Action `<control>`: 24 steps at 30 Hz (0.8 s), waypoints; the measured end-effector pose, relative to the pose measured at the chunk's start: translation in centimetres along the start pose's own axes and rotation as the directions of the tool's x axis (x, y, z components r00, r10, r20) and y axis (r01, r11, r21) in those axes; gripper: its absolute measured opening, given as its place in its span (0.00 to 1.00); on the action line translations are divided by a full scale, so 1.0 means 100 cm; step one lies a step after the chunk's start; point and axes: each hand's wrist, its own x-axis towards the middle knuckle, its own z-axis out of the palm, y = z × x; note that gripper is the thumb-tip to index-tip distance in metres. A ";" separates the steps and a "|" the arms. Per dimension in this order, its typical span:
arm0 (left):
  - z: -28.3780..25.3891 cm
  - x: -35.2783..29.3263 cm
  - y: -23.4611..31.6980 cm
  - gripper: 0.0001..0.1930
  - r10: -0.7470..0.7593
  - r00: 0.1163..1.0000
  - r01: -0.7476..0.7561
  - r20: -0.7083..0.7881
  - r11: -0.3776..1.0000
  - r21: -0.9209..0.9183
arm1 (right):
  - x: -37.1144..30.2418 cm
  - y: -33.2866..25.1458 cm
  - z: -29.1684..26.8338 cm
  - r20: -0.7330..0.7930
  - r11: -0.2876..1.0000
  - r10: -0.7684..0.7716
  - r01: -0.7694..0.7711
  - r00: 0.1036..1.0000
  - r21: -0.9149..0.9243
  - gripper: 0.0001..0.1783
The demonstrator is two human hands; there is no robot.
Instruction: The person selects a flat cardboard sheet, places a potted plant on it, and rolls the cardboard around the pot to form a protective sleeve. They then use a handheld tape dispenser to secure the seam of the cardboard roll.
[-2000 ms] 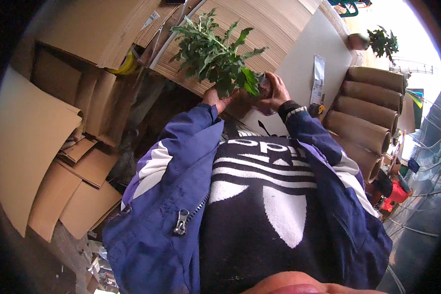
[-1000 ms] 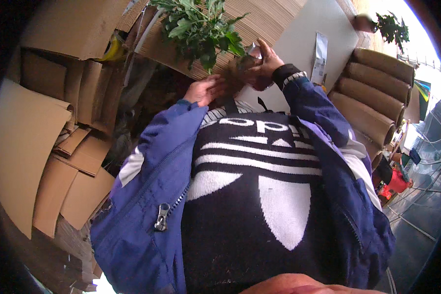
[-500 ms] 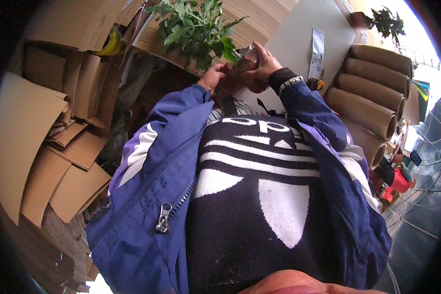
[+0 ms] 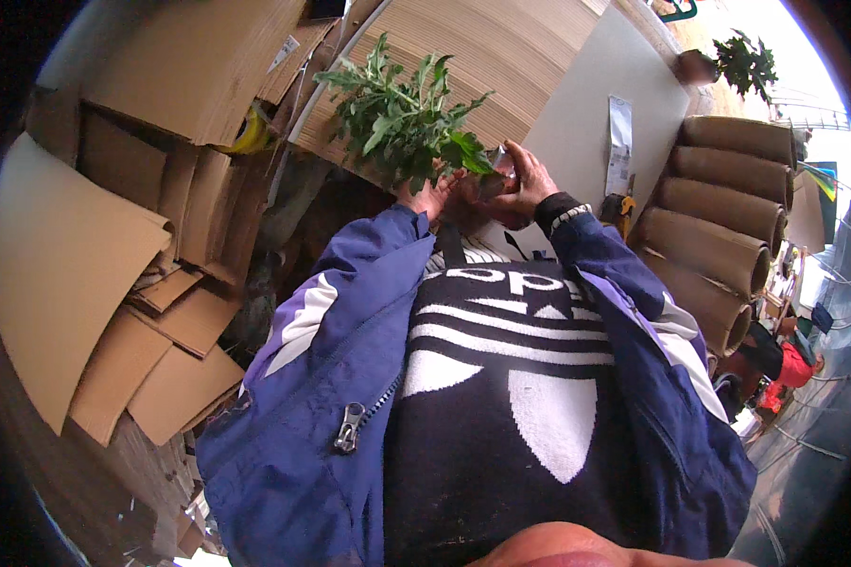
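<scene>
A potted plant with lobed green leaves (image 4: 402, 123) is tipped over, its foliage toward the left and its pot (image 4: 499, 180) toward the right. The pot looks reddish brown, with a shiny patch on it. My right hand (image 4: 531, 178) grips the pot from the right, fingers wrapped over its side. Close to the pot's left side and under the leaves is my left hand (image 4: 429, 198). Its fingers are partly covered by foliage, and what they grip is hard to make out. Beneath the plant lies a brown ribbed cardboard sheet (image 4: 487, 57).
Beside the cardboard is a grey-white panel (image 4: 577, 104) bearing a pale label strip (image 4: 620, 142). A yellow-and-black tool (image 4: 618, 210) lies near several cardboard rolls (image 4: 719, 198). Another potted plant (image 4: 747, 64) stands far right. Cardboard pieces (image 4: 76, 265) and a yellow roll (image 4: 251, 132) are left. A person in red (image 4: 794, 364) is at right.
The whole view has shifted, so the plant, hands and surroundings appear lower in the picture. My right hand keeps its hold on the pot, and my left hand is now more hidden by leaves.
</scene>
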 end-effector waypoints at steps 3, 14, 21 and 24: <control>-0.002 0.019 0.009 0.18 -0.025 0.998 0.031 0.050 0.993 -0.115 | 0.004 0.007 0.000 -0.002 0.998 -0.056 0.056 0.998 0.012 0.61; 0.001 0.049 0.076 0.19 0.171 0.977 -0.133 0.127 0.957 -0.259 | 0.007 0.005 -0.005 0.082 0.996 -0.045 0.038 0.996 0.087 0.60; 0.005 0.021 0.159 0.20 0.409 0.882 -0.367 0.234 0.908 -0.202 | 0.016 -0.006 -0.007 0.188 0.992 0.100 -0.113 0.977 0.060 0.63; -0.007 -0.011 0.203 0.21 0.553 0.740 -0.559 0.383 0.822 -0.109 | 0.016 -0.007 -0.002 0.140 0.998 0.056 -0.056 0.989 -0.004 0.63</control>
